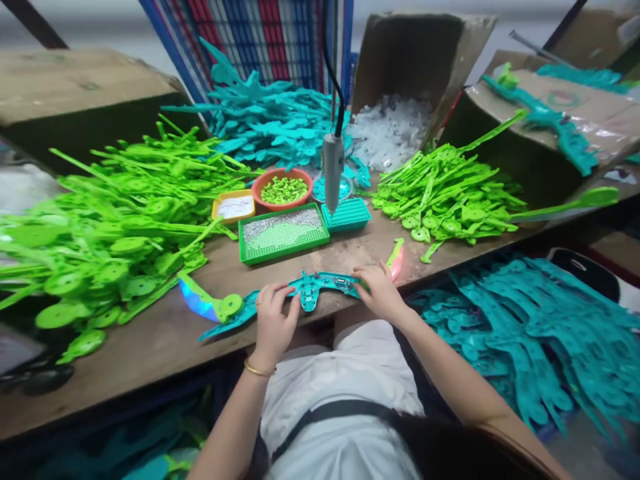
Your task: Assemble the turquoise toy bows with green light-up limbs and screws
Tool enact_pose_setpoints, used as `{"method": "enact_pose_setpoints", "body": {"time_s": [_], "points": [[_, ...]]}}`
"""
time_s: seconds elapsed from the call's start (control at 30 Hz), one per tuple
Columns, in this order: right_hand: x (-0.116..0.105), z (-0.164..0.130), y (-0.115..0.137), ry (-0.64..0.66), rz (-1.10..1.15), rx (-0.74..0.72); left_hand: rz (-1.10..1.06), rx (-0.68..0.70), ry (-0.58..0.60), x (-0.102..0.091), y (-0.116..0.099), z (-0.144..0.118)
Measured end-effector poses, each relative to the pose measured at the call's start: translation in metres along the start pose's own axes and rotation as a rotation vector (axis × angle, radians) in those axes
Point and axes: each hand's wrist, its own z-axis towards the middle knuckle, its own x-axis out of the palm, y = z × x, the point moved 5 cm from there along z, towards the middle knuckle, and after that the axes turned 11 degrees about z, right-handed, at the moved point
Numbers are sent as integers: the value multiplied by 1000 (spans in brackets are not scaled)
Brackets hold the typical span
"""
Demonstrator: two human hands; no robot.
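Note:
A long teal plastic toy-bow part (309, 293) lies across the table's front edge, its ribbed inner side up. My left hand (275, 310) is closed on it left of its middle, thumb toward the centre. My right hand (377, 288) grips its right end, where fingers cover part of it. A green arm with a round disc (229, 307) and a shiny blue patch sits at the left end. Another green arm (398, 257), with a pinkish sheen, sticks out beyond my right hand. Above the work hangs a grey electric screwdriver (332, 170) on a cord.
Green tray (285, 233) holds small metal screws. Beside it are a teal tray (347, 215), an orange bowl (281, 190) of small green pieces and a yellow dish (233, 205). Green parts (135, 220) pile at left, more green parts (450, 190) at right; teal parts (540, 333) stack lower right.

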Motion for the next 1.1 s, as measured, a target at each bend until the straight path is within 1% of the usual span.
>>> {"method": "enact_pose_setpoints", "body": {"time_s": [0.1,0.2,0.33,0.5,0.6,0.73,0.9,1.0,1.1], "points": [[0,1,2,-9,-28,-55,10,-10,27,4,-5,3],[-1,3,6,-11,-41,-95,57,28,88,13,-15,14],[0,3,9,6,-48,-118,136,95,145,26,-28,23],[3,8,15,-1,-97,-118,190,160,204,42,-37,23],[7,17,24,-1,-100,-145,205,171,211,47,-39,20],[20,27,32,88,-99,-172,211,193,230,50,-36,17],[30,28,29,133,-86,-128,239,242,273,51,-32,15],[31,28,29,171,-79,-108,281,288,272,52,-32,14],[32,29,29,201,-77,-88,273,302,258,51,-32,13]]}}
